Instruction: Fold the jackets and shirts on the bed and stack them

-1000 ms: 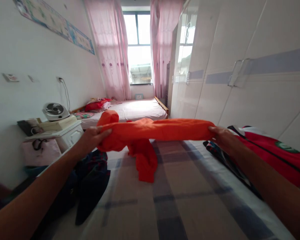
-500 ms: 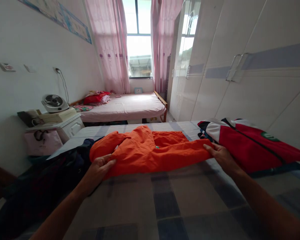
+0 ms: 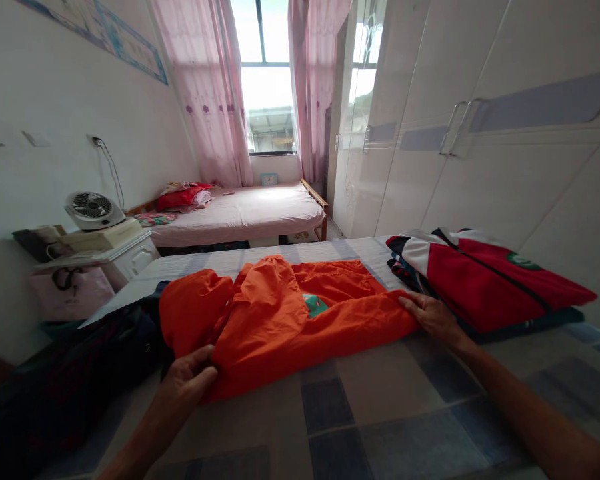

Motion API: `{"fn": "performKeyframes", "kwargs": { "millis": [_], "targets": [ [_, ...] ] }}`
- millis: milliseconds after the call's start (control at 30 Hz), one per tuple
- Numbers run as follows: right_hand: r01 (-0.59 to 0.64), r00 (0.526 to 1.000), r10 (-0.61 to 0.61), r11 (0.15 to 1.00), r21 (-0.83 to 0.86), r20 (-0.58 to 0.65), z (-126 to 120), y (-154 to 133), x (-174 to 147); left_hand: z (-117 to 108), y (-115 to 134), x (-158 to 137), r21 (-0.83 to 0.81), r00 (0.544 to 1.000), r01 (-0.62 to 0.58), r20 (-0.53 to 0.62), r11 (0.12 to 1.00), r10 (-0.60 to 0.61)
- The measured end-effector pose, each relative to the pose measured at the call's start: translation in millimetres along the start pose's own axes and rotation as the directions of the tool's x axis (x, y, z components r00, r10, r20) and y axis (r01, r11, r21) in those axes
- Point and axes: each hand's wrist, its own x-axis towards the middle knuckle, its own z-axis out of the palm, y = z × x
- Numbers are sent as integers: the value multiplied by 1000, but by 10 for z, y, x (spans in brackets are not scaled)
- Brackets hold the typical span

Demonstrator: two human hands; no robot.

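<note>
An orange hooded jacket (image 3: 275, 327) lies partly folded across the checked bed sheet (image 3: 380, 387), a green emblem showing near its middle. Its hood bulges at the left end. My left hand (image 3: 190, 377) pinches the near left edge of the jacket between thumb and fingers. At the right end, my right hand (image 3: 430, 317) grips the hem, thumb on top. Right of that hand rests a stack of folded clothes with a red, white and navy jacket (image 3: 495, 277) on top. Dark clothing (image 3: 100, 360) lies heaped left of my left hand.
Beyond the near bed stands a second bed (image 3: 245, 213) with a pink sheet, under a curtained window. To the left, a small fan (image 3: 93, 208) sits on a white cabinet beside a pink bag (image 3: 73, 293). A white wardrobe (image 3: 430, 187) lines the right side.
My left hand has drawn the jacket's near left edge lower and closer to me. More of the green emblem shows, and the jacket lies flatter. My right hand keeps its hold. The view has shifted slightly right.
</note>
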Motion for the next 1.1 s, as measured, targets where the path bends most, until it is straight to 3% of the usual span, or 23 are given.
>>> {"fn": "performKeyframes", "kwargs": {
  "millis": [100,200,300,367,433,567,733,867,1100],
  "targets": [
    [16,994,9,975,-220,109,14,-40,15,56,-78,-34,132,998,70,-1,989,-70],
    [-70,989,118,897,-436,84,-4,-97,80,82,25,-40,314,984,84,-174,946,-30],
    [-121,990,140,862,-493,3,-34,-242,242,115,286,1,558,926,-73,-270,826,264],
    [-135,989,150,872,-471,-6,-13,-388,409,194,478,91,664,860,-266,-164,698,483],
    [-177,978,209,871,-459,20,61,-532,603,330,625,239,706,823,-397,-9,586,568],
    [-273,947,320,844,-461,25,314,-656,930,651,645,602,753,837,-442,149,488,527],
    [-312,941,337,836,-450,-27,542,-488,1059,879,300,851,755,843,-439,157,487,515],
    [-332,938,338,829,-450,-70,577,-359,1050,954,137,864,763,829,-446,156,467,537],
    [-262,962,271,862,-434,-41,446,-303,1037,973,116,866,770,822,-444,146,459,550]
  ]
}}
